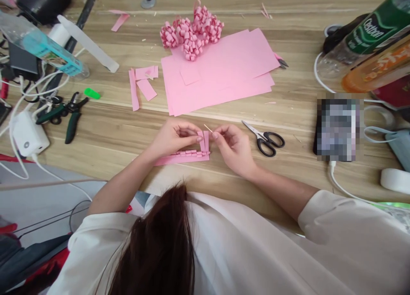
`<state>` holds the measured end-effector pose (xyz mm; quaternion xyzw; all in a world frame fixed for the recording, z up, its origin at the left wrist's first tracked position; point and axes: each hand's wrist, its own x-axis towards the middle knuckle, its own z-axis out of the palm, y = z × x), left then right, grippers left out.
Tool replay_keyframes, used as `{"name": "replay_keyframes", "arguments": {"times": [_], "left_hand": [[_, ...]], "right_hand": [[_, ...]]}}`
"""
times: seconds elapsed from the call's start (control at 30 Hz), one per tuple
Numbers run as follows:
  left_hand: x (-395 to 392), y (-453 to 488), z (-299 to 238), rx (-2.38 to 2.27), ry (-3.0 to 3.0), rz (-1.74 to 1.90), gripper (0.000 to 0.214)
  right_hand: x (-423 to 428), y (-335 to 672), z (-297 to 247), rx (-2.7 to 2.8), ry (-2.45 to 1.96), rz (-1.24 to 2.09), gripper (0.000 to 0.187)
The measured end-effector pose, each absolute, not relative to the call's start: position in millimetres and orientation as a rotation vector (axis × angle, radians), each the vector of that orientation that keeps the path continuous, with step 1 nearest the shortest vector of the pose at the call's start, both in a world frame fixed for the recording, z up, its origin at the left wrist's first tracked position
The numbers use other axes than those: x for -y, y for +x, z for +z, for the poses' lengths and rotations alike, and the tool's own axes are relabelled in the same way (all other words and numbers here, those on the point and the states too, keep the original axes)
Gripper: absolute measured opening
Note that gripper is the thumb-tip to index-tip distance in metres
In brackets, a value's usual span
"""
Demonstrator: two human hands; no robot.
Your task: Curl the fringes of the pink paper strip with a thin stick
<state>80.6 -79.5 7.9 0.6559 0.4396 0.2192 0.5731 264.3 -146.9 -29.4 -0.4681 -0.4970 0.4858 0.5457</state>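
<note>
Pink paper strip [182, 159] lies pleated along its length on the tabletop [105, 128], its upright end pinched between the closed fingers of the left hand [174, 138]. The right hand [235, 150], just beside it, pinches a thin wooden stick [208, 128] against the strip's end. Scissors [265, 139] lie near that hand; pink paper sheets [218, 73] and curled paper bows [190, 36] lie farther ahead.

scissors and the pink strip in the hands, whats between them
In the head view, the right hand, pinching a wooden toothpick, lies between the black-handled scissors and the pink paper strip.
</note>
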Motion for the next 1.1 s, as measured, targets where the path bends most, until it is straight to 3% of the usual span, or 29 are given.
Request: {"name": "replay_keyframes", "arguments": {"times": [0.33, 1.1], "left_hand": [[84.7, 80.1, 8.7, -0.985, 1.626, 0.472, 0.039], [86.8, 80.6, 15.8, -0.971, 2.002, 0.557, 0.017]], "right_hand": [[145.2, 265.8, -30.8, 1.29, -1.151, 1.168, 0.016], [146.4, 267.3, -25.9, 1.431, -1.22, 1.13, 0.014]]}}
